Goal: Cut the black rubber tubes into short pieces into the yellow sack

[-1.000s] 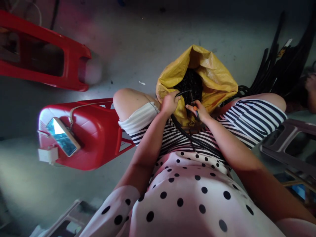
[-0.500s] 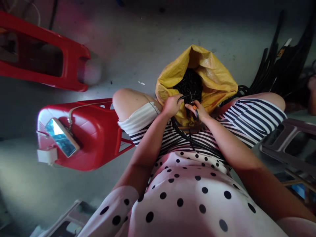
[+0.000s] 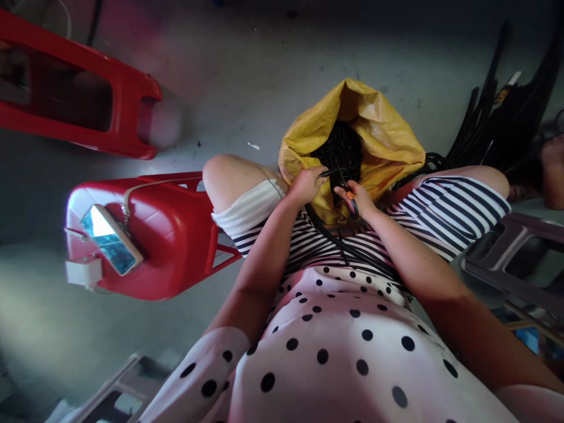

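over grey floor [image 3: 229, 76] by red stools [image 3: 154, 247], left hand [image 3: 307, 184] pinches tubing [image 3: 328, 173], right hand [image 3: 363, 202] grips scissors [image 3: 351, 195].

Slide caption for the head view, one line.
Left hand holding a black tube, right hand gripping orange-and-black scissors, at the mouth of a yellow sack containing black pieces.

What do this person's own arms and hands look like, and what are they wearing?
The left hand and right hand wear no gloves, and no watch shows. The left sleeve is short and white with round black dots. Only the pale edge of the right sleeve shows.
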`<state>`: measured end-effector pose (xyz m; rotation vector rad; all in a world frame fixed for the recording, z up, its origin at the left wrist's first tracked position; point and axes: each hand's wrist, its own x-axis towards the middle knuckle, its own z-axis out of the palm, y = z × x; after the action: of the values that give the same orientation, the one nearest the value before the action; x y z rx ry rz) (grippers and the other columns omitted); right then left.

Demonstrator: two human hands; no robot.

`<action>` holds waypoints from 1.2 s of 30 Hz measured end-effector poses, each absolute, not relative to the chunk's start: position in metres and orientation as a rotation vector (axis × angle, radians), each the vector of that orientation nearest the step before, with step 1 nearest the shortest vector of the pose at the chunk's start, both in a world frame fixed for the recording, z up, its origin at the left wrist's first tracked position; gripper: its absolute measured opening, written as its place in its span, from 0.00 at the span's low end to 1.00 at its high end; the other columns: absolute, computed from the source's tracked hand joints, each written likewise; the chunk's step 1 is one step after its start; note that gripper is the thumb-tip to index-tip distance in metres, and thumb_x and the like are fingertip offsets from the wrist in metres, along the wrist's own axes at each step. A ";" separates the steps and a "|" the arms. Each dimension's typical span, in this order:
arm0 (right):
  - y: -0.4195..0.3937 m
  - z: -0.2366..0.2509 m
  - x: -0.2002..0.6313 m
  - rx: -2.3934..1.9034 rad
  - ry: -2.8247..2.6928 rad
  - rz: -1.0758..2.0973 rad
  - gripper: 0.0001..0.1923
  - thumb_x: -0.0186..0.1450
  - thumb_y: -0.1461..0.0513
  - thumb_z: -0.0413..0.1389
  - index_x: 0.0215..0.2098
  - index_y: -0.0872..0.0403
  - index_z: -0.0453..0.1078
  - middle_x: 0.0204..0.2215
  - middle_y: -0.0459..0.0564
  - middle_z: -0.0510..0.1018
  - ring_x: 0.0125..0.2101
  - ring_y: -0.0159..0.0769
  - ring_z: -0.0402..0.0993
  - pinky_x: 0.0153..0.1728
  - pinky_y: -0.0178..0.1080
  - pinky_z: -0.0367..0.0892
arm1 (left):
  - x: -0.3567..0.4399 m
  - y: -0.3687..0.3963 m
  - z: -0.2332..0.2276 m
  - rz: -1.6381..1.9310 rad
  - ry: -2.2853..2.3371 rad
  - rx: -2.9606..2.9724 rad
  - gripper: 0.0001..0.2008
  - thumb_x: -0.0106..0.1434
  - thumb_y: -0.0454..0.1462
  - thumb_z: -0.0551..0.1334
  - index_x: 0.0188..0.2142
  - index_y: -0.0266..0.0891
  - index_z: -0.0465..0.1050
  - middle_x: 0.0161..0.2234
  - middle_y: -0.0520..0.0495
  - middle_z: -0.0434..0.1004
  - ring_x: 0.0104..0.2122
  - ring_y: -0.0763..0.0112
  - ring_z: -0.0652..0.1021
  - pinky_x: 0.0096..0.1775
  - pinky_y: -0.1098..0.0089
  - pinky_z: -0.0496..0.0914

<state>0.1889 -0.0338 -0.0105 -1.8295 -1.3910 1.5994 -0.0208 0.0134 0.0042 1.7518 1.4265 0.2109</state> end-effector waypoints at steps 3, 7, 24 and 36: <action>-0.031 -0.010 0.191 -1.878 -1.314 1.676 0.35 0.55 0.32 0.68 0.29 0.49 0.62 0.23 0.41 0.64 0.26 0.33 0.59 0.26 0.37 0.55 | -0.020 0.012 0.006 0.145 1.394 1.783 0.19 0.70 0.33 0.59 0.57 0.40 0.82 0.55 0.40 0.86 0.56 0.52 0.83 0.60 0.58 0.75; -0.027 -0.011 0.192 -1.877 -1.180 1.837 0.34 0.53 0.34 0.71 0.34 0.49 0.65 0.23 0.40 0.65 0.26 0.33 0.62 0.27 0.36 0.58 | -0.019 0.010 0.007 0.029 1.346 1.845 0.18 0.70 0.33 0.60 0.55 0.43 0.82 0.55 0.42 0.86 0.57 0.54 0.83 0.59 0.61 0.75; -0.033 -0.013 0.191 -1.851 -1.455 1.573 0.29 0.60 0.37 0.66 0.26 0.50 0.64 0.20 0.44 0.64 0.24 0.34 0.58 0.25 0.38 0.52 | -0.021 0.007 -0.002 0.079 1.437 1.768 0.17 0.70 0.33 0.60 0.55 0.40 0.82 0.54 0.38 0.87 0.54 0.51 0.84 0.58 0.57 0.76; -0.017 -0.003 0.190 -1.782 -0.896 1.685 0.29 0.58 0.38 0.69 0.36 0.51 0.68 0.21 0.44 0.72 0.21 0.34 0.67 0.24 0.38 0.64 | -0.008 -0.001 0.006 0.259 1.223 1.473 0.16 0.69 0.36 0.63 0.54 0.38 0.82 0.40 0.46 0.87 0.39 0.63 0.85 0.48 0.65 0.79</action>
<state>0.1904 -0.0166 -0.0035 -1.7824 -0.8956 1.6854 -0.0082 -0.0011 0.0064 1.4732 1.2227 0.2587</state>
